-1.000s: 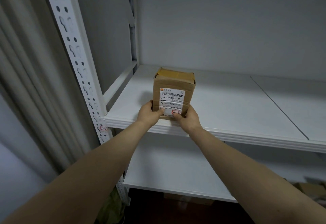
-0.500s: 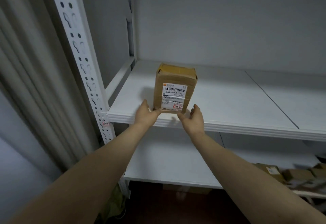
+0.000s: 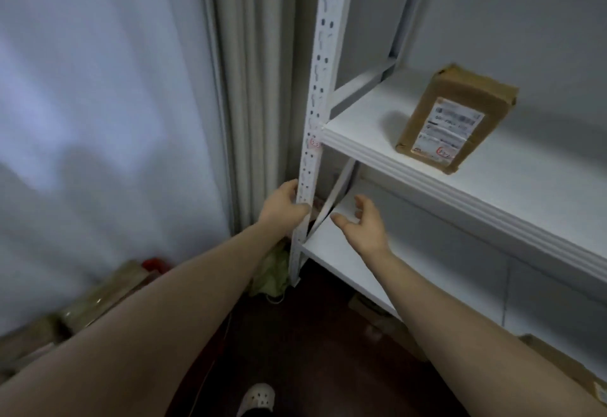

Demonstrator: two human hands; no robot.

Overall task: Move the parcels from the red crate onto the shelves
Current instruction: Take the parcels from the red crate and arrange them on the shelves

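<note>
the parcel [image 3: 456, 121] now stands alone on the upper shelf [image 3: 358, 121], upright with its label facing out, a little back from the front edge. half a second ago both hands were at its lower corners. they've let go and dropped to the level of the lower shelf [image 3: 335, 252]. the left hand [image 3: 285, 206] is loosely curled and holds nothing, just beside the white upright [image 3: 317, 104]; i can't tell if it touches it. the right hand [image 3: 361, 224] is spread and empty. the view has swung down and left, toward blurred brown parcels [image 3: 105, 288] and a scrap of red, likely the red crate [image 3: 152, 264]. i'd say this one's delivered and another pick-up comes next.
</note>
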